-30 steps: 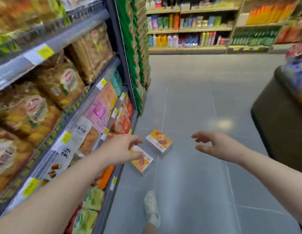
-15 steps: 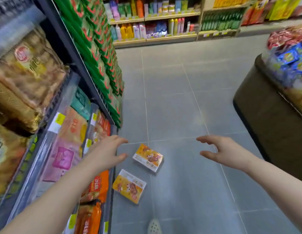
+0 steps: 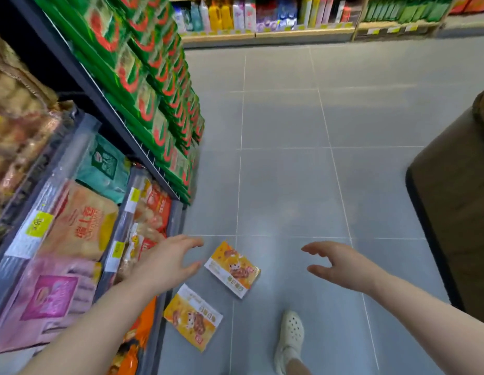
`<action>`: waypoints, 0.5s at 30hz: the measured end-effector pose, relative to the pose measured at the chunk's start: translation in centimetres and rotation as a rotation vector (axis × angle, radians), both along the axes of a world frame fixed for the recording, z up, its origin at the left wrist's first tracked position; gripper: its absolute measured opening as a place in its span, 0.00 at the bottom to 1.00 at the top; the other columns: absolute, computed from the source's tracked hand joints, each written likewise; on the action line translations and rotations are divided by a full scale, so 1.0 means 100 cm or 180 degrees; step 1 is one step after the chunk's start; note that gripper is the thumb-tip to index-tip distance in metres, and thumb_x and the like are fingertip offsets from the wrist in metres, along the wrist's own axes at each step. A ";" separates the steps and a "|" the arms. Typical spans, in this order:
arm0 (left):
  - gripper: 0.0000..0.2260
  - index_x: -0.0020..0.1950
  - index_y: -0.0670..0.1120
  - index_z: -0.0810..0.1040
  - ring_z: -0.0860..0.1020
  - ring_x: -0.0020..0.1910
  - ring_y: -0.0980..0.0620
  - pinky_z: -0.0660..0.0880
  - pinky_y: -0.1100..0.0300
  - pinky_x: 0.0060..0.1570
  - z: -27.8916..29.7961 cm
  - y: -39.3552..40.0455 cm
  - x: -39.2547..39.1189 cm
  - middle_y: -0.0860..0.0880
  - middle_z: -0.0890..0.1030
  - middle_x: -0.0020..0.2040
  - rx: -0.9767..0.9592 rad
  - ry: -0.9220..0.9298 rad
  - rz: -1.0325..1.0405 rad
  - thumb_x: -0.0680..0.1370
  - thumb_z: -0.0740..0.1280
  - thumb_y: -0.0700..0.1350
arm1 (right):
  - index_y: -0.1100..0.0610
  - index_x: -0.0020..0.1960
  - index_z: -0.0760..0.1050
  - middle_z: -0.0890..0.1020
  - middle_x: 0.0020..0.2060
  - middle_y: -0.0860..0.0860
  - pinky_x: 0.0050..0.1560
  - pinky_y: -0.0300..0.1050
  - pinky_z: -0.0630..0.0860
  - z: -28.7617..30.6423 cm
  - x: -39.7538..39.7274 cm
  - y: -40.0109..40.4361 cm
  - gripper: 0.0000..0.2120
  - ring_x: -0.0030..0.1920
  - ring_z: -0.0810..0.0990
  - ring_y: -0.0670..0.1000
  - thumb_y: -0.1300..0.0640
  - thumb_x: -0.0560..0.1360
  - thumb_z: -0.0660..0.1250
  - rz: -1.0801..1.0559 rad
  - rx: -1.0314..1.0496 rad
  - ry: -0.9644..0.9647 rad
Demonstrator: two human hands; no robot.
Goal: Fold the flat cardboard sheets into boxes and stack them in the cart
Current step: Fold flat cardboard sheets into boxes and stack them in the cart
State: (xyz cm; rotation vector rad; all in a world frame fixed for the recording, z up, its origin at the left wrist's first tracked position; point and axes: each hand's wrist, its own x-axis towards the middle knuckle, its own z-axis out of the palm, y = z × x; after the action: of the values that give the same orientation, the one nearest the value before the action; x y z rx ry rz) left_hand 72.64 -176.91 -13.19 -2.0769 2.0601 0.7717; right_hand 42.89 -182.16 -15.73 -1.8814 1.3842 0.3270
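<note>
A grey tiled floor (image 3: 289, 163) is running along a shop aisle, with a wooden shelf of bottles (image 3: 262, 14) standing at the far end. A dark shelving unit (image 3: 81, 85) is lining the left side; its upper rack is carrying green and red packets (image 3: 143, 71), and its lower tiers are carrying bagged snacks (image 3: 81, 226) behind yellow price tags (image 3: 39, 224). A brown display stand (image 3: 457, 207) is sitting at the right. Two flat orange and white boxes are lying on the floor: one box (image 3: 234, 269) between the hands and a nearer box (image 3: 193, 318) beside the shelf base. The left hand (image 3: 165, 262) is hovering with fingers spread, thumb close to the farther box, contact unclear. The right hand (image 3: 343, 263) is hovering apart from it, fingers spread and curved, holding nothing. A white clog (image 3: 289, 336) is resting on the floor.
</note>
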 end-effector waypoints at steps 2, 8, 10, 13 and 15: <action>0.20 0.68 0.51 0.66 0.66 0.68 0.56 0.62 0.64 0.62 -0.016 -0.020 -0.004 0.54 0.68 0.69 0.0061 0.0084 0.0082 0.77 0.62 0.49 | 0.48 0.67 0.66 0.73 0.64 0.47 0.63 0.40 0.67 -0.017 0.000 -0.025 0.20 0.63 0.71 0.48 0.51 0.76 0.62 0.0003 0.0097 0.0005; 0.21 0.67 0.52 0.68 0.67 0.66 0.57 0.62 0.67 0.60 -0.105 -0.065 0.001 0.54 0.71 0.66 0.0467 0.0355 0.0362 0.74 0.56 0.55 | 0.47 0.68 0.64 0.72 0.64 0.45 0.63 0.39 0.67 -0.097 0.019 -0.076 0.20 0.64 0.70 0.47 0.50 0.77 0.61 0.0038 0.0396 0.0033; 0.19 0.66 0.51 0.69 0.68 0.66 0.57 0.61 0.68 0.59 -0.149 -0.076 0.011 0.54 0.71 0.66 0.0613 0.0388 0.0473 0.76 0.59 0.52 | 0.47 0.68 0.64 0.72 0.64 0.44 0.62 0.36 0.65 -0.135 0.028 -0.083 0.20 0.64 0.70 0.46 0.50 0.77 0.60 -0.0022 0.0473 0.0010; 0.17 0.66 0.51 0.69 0.68 0.66 0.55 0.63 0.65 0.61 -0.233 -0.092 0.025 0.54 0.72 0.65 0.0693 0.0486 0.0617 0.77 0.63 0.47 | 0.47 0.68 0.64 0.73 0.63 0.44 0.59 0.33 0.65 -0.214 0.042 -0.088 0.19 0.62 0.72 0.44 0.52 0.77 0.61 -0.0269 0.0602 -0.0115; 0.19 0.66 0.51 0.69 0.68 0.65 0.55 0.63 0.64 0.62 -0.290 -0.098 0.032 0.54 0.72 0.65 0.0797 0.0532 0.0624 0.75 0.60 0.53 | 0.48 0.67 0.65 0.74 0.61 0.45 0.56 0.32 0.66 -0.270 0.052 -0.087 0.19 0.58 0.74 0.45 0.53 0.77 0.61 -0.0465 0.0787 -0.0182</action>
State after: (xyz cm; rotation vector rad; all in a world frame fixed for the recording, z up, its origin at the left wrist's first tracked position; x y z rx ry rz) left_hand 75.82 -186.69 -42.21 -2.1542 1.7400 1.2033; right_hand 48.06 -190.86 -42.69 -1.5684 1.3673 0.3511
